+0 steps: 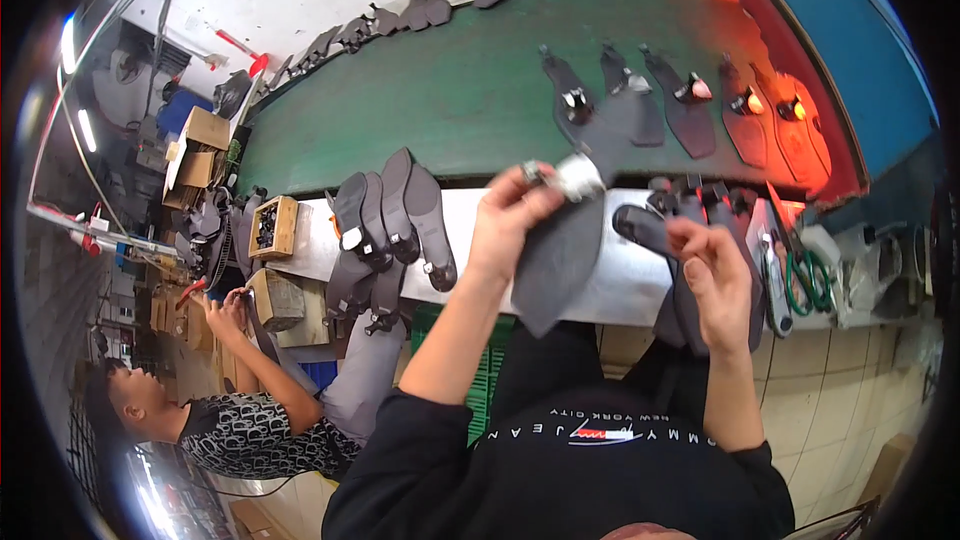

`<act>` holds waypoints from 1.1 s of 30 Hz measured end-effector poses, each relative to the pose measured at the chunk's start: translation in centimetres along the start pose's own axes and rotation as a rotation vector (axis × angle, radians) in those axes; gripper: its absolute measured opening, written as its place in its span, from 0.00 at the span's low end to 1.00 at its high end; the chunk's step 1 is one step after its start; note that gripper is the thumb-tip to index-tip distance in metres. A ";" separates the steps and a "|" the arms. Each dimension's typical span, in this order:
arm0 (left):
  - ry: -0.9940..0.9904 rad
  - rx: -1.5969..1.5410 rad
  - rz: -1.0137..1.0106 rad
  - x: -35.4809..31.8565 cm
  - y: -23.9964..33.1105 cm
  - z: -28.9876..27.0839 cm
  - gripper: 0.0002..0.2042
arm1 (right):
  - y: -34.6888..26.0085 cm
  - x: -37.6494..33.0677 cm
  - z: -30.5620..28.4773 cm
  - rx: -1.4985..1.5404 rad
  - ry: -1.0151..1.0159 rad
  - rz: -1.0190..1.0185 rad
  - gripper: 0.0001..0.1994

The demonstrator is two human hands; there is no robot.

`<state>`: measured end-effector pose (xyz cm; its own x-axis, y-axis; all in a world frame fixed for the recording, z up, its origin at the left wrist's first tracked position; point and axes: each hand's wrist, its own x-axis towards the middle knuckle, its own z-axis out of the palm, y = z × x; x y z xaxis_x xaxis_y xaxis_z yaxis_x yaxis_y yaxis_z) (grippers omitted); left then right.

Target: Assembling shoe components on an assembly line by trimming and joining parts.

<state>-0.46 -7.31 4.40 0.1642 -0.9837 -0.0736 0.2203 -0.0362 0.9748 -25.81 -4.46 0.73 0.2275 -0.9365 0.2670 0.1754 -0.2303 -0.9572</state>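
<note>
My left hand (512, 225) is raised over the white ledge (620, 295) and grips a dark flat shoe upper (558, 260) near its top. A silver buckle (577, 176) sits at the top of that upper, just past my fingertips. My right hand (715, 275) is a little to the right, fingers curled around a bunch of dark shoe pieces (642, 227) that hang over the ledge edge. The two hands are apart.
A green conveyor belt (450, 100) runs beyond the ledge and carries several dark uppers (625, 105), some under orange light at the right (790, 125). More uppers are stacked at the left (390, 230). Green-handled scissors (810, 280) lie right. A co-worker (240, 425) sits lower left beside wooden boxes (275, 227).
</note>
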 end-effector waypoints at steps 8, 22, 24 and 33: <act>-0.423 -0.429 -0.276 -8.6 -3.9 1.7 0.11 | -2.4 0.2 3.0 0.614 0.044 0.043 0.16; -0.277 -0.431 -0.166 -10.0 -5.1 -0.8 0.16 | -4.4 -5.2 3.5 -0.029 -0.065 0.212 0.25; -0.285 -0.423 -0.172 -9.9 -5.1 -1.1 0.16 | -3.5 -5.3 3.3 -0.104 -0.101 0.138 0.27; -0.308 -0.378 -0.126 -9.9 -5.2 -1.1 0.15 | -3.3 -5.5 3.1 -0.275 -0.149 -0.002 0.27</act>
<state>-2.20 2.82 -0.13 -0.1651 -0.9842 -0.0647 0.5622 -0.1478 0.8137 -24.68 2.28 2.74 0.3689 -0.8915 0.2628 -0.0854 -0.3141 -0.9455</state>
